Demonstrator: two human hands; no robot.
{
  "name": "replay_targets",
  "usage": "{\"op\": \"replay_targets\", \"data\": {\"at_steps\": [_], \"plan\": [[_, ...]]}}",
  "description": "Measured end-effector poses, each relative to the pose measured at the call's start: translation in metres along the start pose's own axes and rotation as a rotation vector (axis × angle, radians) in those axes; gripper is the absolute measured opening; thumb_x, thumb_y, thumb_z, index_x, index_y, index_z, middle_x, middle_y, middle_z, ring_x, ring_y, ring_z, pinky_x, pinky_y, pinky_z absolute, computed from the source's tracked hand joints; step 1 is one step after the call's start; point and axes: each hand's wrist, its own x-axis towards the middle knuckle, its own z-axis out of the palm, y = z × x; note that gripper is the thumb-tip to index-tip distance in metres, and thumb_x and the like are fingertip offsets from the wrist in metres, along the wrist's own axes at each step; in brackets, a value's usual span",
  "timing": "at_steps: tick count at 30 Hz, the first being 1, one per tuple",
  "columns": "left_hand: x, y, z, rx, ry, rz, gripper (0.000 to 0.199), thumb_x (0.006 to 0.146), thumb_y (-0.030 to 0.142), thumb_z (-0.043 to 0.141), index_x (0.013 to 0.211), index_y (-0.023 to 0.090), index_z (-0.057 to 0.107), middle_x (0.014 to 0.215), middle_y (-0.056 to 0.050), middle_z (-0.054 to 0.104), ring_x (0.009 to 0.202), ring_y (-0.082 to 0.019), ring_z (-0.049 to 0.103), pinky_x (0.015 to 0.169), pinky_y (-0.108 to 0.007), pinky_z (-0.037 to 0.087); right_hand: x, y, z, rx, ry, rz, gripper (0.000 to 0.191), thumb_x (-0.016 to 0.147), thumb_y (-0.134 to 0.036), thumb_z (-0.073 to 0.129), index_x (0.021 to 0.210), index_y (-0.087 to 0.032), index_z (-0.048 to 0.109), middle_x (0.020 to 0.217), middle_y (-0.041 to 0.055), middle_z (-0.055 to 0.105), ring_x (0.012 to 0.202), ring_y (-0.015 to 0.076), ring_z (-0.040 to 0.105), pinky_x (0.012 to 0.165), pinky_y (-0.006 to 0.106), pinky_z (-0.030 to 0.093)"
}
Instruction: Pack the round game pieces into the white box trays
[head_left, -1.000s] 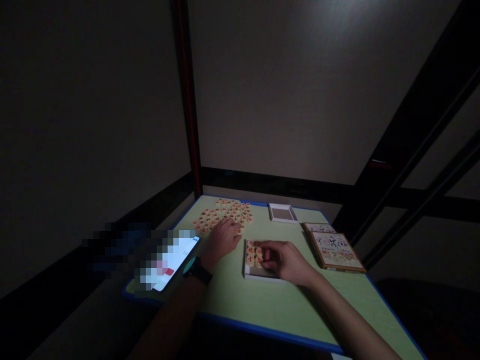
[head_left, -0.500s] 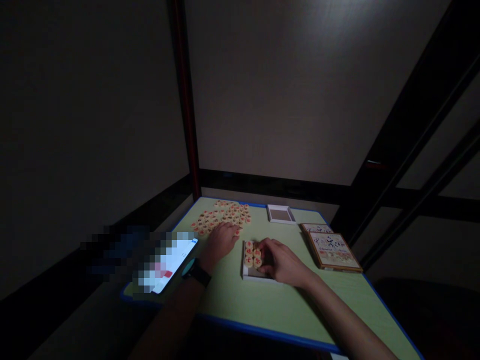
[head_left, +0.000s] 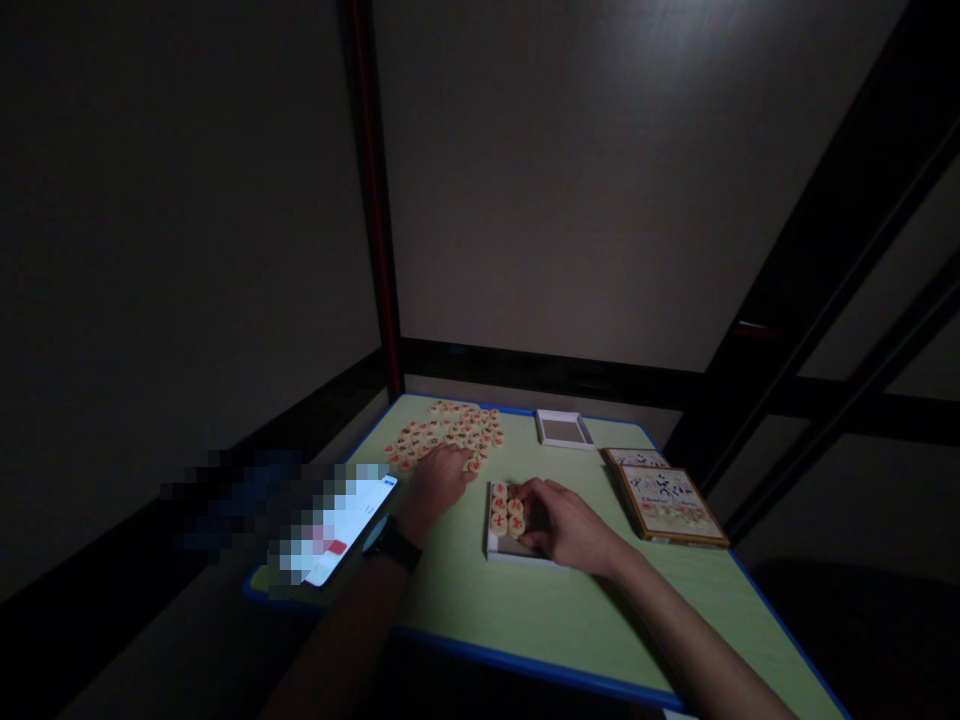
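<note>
My left hand [head_left: 441, 482] rests at the near right edge of a spread of round wooden Chinese chess pieces [head_left: 457, 430]. Its thumb and index finger close at a red-marked piece [head_left: 474, 465]; the other fingers are mostly hidden. My right hand [head_left: 566, 525] reaches into a shallow white box [head_left: 525, 557], its thumb and bent fingers around the right side of the red-marked chess pieces [head_left: 516, 515] lying in two columns there. The palm side is hidden, and the rightmost part of the box is covered by this hand.
A second shallow white tray [head_left: 564, 430] stands at the back of the green table [head_left: 465, 610], which has a blue edge. Two illustrated boxes [head_left: 667, 500] overlap at the right. A lit phone [head_left: 352, 525] lies at the left, partly blurred out. Walls border the table behind and left.
My left hand's fingers have drawn slightly left, showing more of the red-marked piece at their tips. My right hand stays nearly still at the box. The view has shifted a little.
</note>
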Motion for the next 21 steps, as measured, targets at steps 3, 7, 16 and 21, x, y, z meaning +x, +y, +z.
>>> {"op": "replay_targets", "data": {"at_steps": [3, 7, 16, 21], "plan": [[0.0003, -0.0001, 0.0013, 0.003, 0.004, -0.007, 0.029, 0.088, 0.025, 0.062, 0.116, 0.018, 0.068, 0.116, -0.012, 0.070, 0.113, -0.026, 0.060, 0.100, -0.038, 0.043, 0.0004, -0.0002, -0.0028, -0.006, 0.003, -0.015, 0.046, 0.067, -0.010, 0.074, 0.107, -0.020, 0.055, 0.093, 0.0033, 0.063, 0.086, 0.0192, 0.057, 0.078, 0.030, 0.044], [0.0005, -0.0002, 0.0021, 0.011, -0.005, -0.013, 0.026, 0.088, 0.025, 0.062, 0.111, 0.017, 0.069, 0.114, -0.012, 0.070, 0.112, -0.026, 0.060, 0.101, -0.038, 0.042, 0.0012, -0.0002, -0.0043, 0.001, 0.012, -0.015, 0.046, 0.066, -0.009, 0.074, 0.107, -0.021, 0.055, 0.091, 0.0018, 0.063, 0.084, 0.0186, 0.057, 0.076, 0.029, 0.043], [-0.0009, 0.0017, 0.0000, 0.023, 0.003, -0.011, 0.023, 0.089, 0.024, 0.058, 0.106, 0.017, 0.070, 0.112, -0.012, 0.070, 0.110, -0.024, 0.060, 0.099, -0.036, 0.043, 0.0009, 0.0017, -0.0010, -0.011, -0.006, -0.021, 0.047, 0.064, -0.006, 0.070, 0.106, -0.021, 0.056, 0.092, 0.0018, 0.064, 0.085, 0.0186, 0.058, 0.077, 0.029, 0.044], [-0.0003, 0.0029, -0.0004, 0.037, 0.017, -0.021, 0.024, 0.088, 0.025, 0.057, 0.106, 0.018, 0.071, 0.112, -0.012, 0.071, 0.109, -0.025, 0.061, 0.098, -0.037, 0.044, 0.0011, 0.0007, -0.0010, -0.002, -0.005, -0.028, 0.047, 0.065, -0.005, 0.070, 0.107, -0.022, 0.056, 0.090, 0.0011, 0.064, 0.086, 0.0196, 0.058, 0.077, 0.029, 0.044]]}}
